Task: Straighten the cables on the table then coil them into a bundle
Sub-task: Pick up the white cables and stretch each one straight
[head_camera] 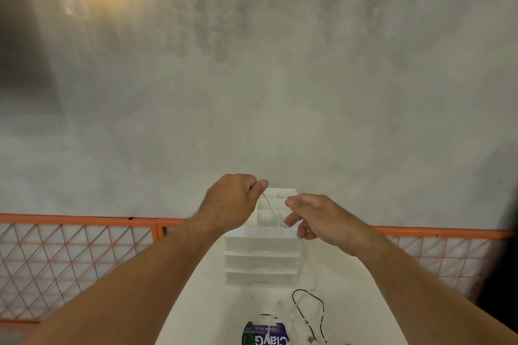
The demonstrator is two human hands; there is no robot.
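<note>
Above the white drawer organizer (260, 255), left hand (232, 202) and right hand (319, 218) each pinch a white cable (273, 211), taut between them. Its slack drops right of the organizer to the table (201, 302), near a black cable (311, 308).

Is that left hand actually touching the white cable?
Touching. In the head view the left hand pinches the white cable between thumb and forefinger, and the strand runs down from that pinch.

One head-worn wide view faces forward, tilted slightly down, close above the table (207, 302).
</note>
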